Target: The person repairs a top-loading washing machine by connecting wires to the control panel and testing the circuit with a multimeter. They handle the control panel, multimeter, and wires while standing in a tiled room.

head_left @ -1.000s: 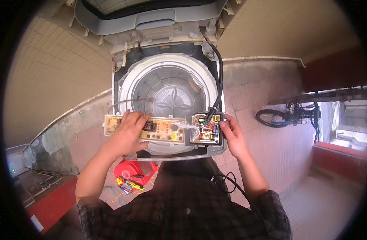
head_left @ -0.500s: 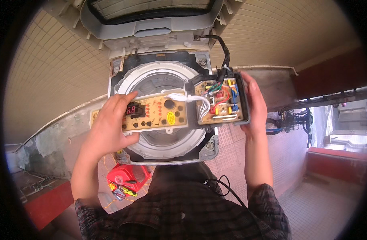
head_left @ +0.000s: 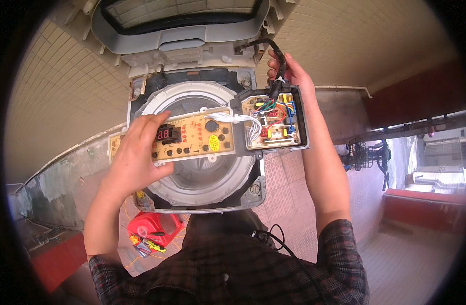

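My left hand (head_left: 136, 152) grips the left part of a washing machine's control panel circuit board (head_left: 192, 133), which has a lit red display (head_left: 164, 133). A black-framed housing with a second circuit board (head_left: 272, 122) joins it on the right, linked by a bundle of white wires (head_left: 233, 118). My right hand (head_left: 296, 76) is above that housing, fingers curled loosely around the black-wrapped wiring harness (head_left: 280, 63). The boards are over the open tub (head_left: 197, 175) of the washing machine.
The machine's raised top cover with its lid (head_left: 182, 40) leans at the back. A red plastic stool (head_left: 156, 226) with several hand tools (head_left: 146, 244) stands on the floor at lower left. A bicycle (head_left: 365, 155) is off to the right. A tiled wall (head_left: 65, 91) rises behind.
My right hand has left the right side of the board housing and moved up to the black harness. My left hand keeps its hold on the control panel board.
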Tool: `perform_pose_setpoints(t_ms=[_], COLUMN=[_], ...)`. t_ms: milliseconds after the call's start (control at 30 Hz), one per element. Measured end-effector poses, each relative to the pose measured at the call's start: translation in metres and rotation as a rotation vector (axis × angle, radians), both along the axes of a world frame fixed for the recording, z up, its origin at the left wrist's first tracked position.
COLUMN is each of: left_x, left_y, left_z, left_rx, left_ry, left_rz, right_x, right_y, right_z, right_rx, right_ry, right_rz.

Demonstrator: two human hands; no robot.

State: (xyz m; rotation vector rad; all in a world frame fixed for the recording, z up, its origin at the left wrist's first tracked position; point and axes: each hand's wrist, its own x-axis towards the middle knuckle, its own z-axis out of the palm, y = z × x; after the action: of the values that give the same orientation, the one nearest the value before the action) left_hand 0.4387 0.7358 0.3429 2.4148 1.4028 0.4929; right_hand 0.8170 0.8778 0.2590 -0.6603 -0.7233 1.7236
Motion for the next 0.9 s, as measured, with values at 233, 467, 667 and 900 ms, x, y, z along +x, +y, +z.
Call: perform_pose_setpoints(t_ms=[233,467,667,900], left_x=[0.000,0.009,0.010,0.003], left_y=[0.009,0.016,0.010,-0.020], left_z=[-0.005,-0.011,-0.031,-0.072], left_rx=[0.036,0.050,0.023,-0.017], left_ry=[0.023,-0.022,0.009,0.011], left_rz=[0.067,0.066,0.082,0.014], right_x=[-0.006,-0.003,0.000,-0.003], right_y=[0.025,0.041,0.028,-0.050], right_z=[0.028,0.030,0.018,0.011], right_rx=[-0.022,0.020,0.032,-0.197], right_ry=[0.006,0.021,-0.069,-0.200], right_rz=[0.052,0.082,0.096,-0.028])
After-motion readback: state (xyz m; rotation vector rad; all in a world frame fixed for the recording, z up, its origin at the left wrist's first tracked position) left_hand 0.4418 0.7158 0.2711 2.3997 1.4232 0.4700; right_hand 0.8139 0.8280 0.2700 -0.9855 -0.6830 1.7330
